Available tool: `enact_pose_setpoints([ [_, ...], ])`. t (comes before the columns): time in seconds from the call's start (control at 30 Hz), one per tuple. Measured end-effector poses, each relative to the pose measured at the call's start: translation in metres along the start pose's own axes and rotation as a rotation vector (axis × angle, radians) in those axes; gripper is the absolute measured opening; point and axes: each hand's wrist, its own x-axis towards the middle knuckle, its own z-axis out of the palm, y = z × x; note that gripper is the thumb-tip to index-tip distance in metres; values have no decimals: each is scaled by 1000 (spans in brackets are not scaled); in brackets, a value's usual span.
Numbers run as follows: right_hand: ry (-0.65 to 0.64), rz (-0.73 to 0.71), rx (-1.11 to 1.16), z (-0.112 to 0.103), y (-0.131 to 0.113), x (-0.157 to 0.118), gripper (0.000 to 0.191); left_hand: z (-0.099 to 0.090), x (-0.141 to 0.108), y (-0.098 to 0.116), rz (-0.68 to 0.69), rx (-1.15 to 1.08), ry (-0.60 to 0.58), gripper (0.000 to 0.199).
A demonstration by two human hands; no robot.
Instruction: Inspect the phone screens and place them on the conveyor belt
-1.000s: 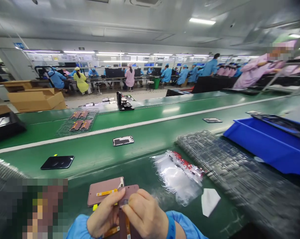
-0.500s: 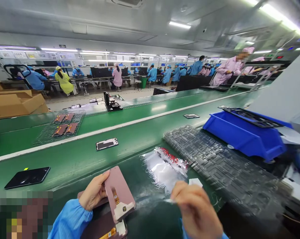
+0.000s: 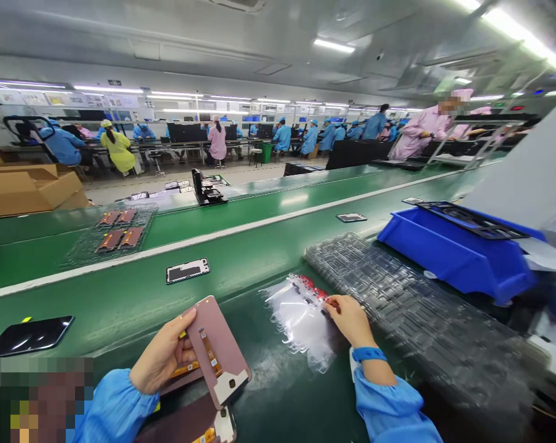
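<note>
On the near side of the green desk [image 3: 282, 403], the left hand [image 3: 163, 354] holds a mauve panel [image 3: 225, 347] by its upper left edge, thumb on the face and fingers behind, with the panel tilted and its pale end toward the wearer. That edge hold suits the part: it leaves the orange flex cable [image 3: 210, 352] free, and light pressure should be enough. Over to the right, the right hand [image 3: 350, 321] is at the red-tabbed edge of the clear films [image 3: 301, 323]; its fingers look narrow there, but I cannot tell whether they have closed on a sheet. Since the films lie fanned and overlapping, a fingertip pinch at one tab, lifted gently, seems the best way to part a single sheet without dragging its neighbours. For moving, the bare stretch of desk between panel and films offers the most room. Clear trays [image 3: 411, 307] crowd the right hand's outer side, with a blue bin [image 3: 448, 252] beyond. Another panel [image 3: 186, 418] lies below the held one, so its lower corner wants care; I cannot tell whether the two touch. Past the films, a long edge divides desk from belt [image 3: 254, 243].
</note>
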Motion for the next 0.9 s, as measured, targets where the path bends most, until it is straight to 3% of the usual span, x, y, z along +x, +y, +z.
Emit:
enact_pose_setpoints([
  [0.07, 5, 5, 51, 4, -13, -9, 46, 3, 2, 3, 21, 4, -17, 31],
  [0.13, -90, 3, 146, 12, -35, -25, 58, 9, 5, 4, 48, 13, -49, 34],
  [0.23, -456, -7, 360, 37, -77, -60, 63, 28, 12, 0, 109, 34, -139, 39],
  [0.3, -691, 24, 507, 58, -100, -85, 88, 45, 17, -6, 156, 75, -227, 41],
  [0.4, -1145, 357, 999, 87, -113, -108, 98, 63, 30, -13, 211, 209, -325, 50],
  [0.47, -1280, 557, 1289, 101, -108, -109, 89, 61, 51, -11, 264, 333, -316, 55],
  [0.57, -1278, 620, 1448, 114, -93, -98, 80, 28, 96, 9, 362, 565, -170, 53],
  [0.7, -1239, 590, 1513, 118, -82, -82, 78, -54, 146, 50, 440, 875, 188, 56],
  [0.8, -1314, 567, 1485, 120, -79, -77, 79, -116, 152, 66, 410, 1030, 386, 72],
  [0.9, -1325, 556, 1486, 126, -77, -77, 76, -160, 141, 65, 389, 1123, 415, 74],
])
